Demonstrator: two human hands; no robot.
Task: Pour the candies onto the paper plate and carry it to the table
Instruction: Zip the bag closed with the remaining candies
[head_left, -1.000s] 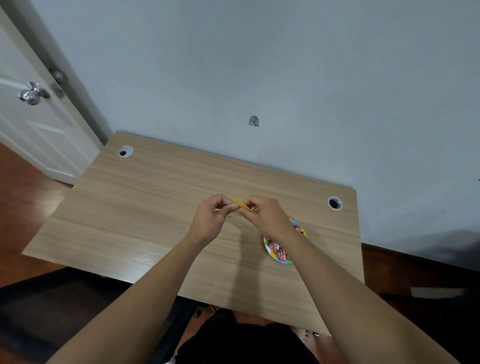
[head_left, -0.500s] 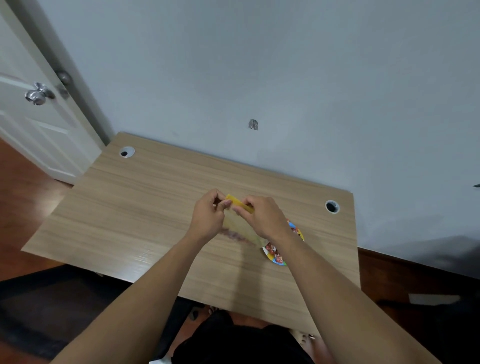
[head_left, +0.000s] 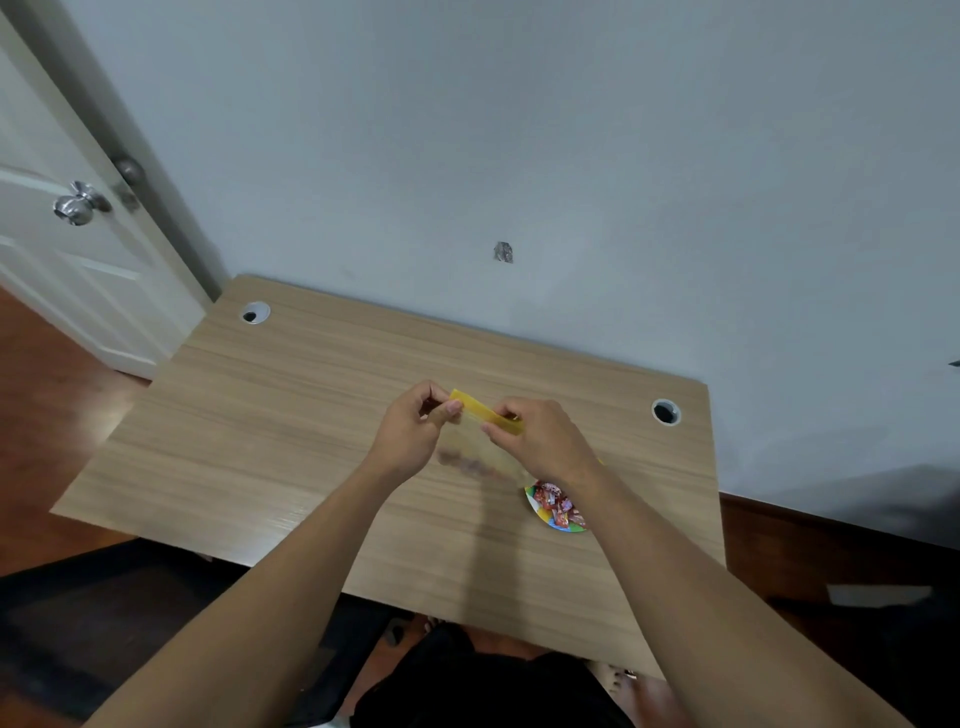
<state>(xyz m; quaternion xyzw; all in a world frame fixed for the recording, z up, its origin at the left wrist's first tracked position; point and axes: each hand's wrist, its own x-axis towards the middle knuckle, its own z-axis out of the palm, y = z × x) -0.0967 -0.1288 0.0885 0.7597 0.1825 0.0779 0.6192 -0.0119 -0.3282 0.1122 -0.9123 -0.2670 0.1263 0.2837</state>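
Observation:
Both hands hold a clear plastic bag with a yellow top strip (head_left: 485, 415) above the wooden desk (head_left: 291, 415). My left hand (head_left: 415, 434) pinches the strip's left end and my right hand (head_left: 540, 441) pinches its right end. The bag hangs blurred below the strip, with a few dark candies (head_left: 465, 463) showing inside. A colourful paper plate (head_left: 535, 506) with red wrapped candies (head_left: 558, 506) lies on the desk under my right wrist, partly hidden by it.
The desk has two round cable holes, one (head_left: 254, 313) at the back left and one (head_left: 666, 412) at the back right. A white door with a metal knob (head_left: 78, 205) stands at the left. A grey wall rises behind the desk. A dark chair sits at the near edge.
The bag's yellow strip has been drawn out longer between my hands, and the clear bag now hangs below it. Both hands have shifted slightly apart.

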